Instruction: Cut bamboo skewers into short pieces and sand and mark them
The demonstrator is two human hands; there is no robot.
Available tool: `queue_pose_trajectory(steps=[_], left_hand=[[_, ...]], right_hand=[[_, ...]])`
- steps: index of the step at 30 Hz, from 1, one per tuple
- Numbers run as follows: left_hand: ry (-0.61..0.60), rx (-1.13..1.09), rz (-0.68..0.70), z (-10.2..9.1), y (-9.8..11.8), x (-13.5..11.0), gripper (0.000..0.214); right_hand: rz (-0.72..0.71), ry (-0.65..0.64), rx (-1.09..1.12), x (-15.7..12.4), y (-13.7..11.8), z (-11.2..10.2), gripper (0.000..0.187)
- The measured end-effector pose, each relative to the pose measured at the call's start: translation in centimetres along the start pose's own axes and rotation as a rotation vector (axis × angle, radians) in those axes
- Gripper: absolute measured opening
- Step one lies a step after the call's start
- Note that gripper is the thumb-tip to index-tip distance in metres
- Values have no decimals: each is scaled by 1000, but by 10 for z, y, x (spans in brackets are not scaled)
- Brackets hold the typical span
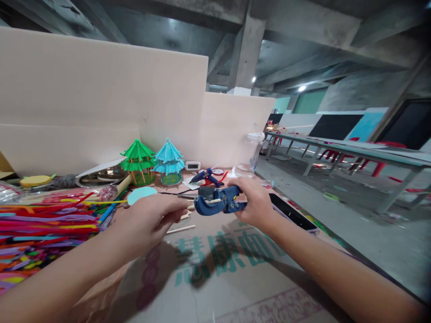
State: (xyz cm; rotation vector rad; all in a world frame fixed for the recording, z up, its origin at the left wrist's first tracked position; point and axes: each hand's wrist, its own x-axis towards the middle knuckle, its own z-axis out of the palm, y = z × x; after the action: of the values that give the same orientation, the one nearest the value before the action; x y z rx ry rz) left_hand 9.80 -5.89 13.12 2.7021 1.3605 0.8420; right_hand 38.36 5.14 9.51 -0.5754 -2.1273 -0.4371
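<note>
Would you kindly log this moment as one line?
left hand: pinching thin pale wooden stick; right hand: gripping blue curved cutter; stick: between cutter jaws; behind: green tiered model, turquoise tiered model

We are counting one green pagoda [138,154] and one blue pagoda [168,157], two altogether.
We are tallying one left hand [158,214], one right hand [252,200], one blue cutter [230,197], one glue gun [208,174], one phone [293,213], one digital clock [193,166], one lidded bottle [252,150], several pale sticks [181,229], and pipe cleaners [50,227] too crowded for counting.
</note>
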Motion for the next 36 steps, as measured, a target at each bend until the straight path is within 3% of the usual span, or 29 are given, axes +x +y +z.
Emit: queue_pose_trajectory(steps=[8, 13, 22, 36], left_hand=[[-16, -35, -21, 4, 4, 1, 24], [-15, -67, -62, 4, 9, 2, 21], [-25, -46, -50, 9, 9, 2, 22], [-86, -81, -129, 13, 5, 3, 27]], right_hand=[[-13, 31, 26, 6, 3, -1, 36], [56, 11, 55, 4, 4, 0, 41], [59, -68, 2, 2, 7, -3, 15], [71, -88, 7, -1, 8, 1, 13]])
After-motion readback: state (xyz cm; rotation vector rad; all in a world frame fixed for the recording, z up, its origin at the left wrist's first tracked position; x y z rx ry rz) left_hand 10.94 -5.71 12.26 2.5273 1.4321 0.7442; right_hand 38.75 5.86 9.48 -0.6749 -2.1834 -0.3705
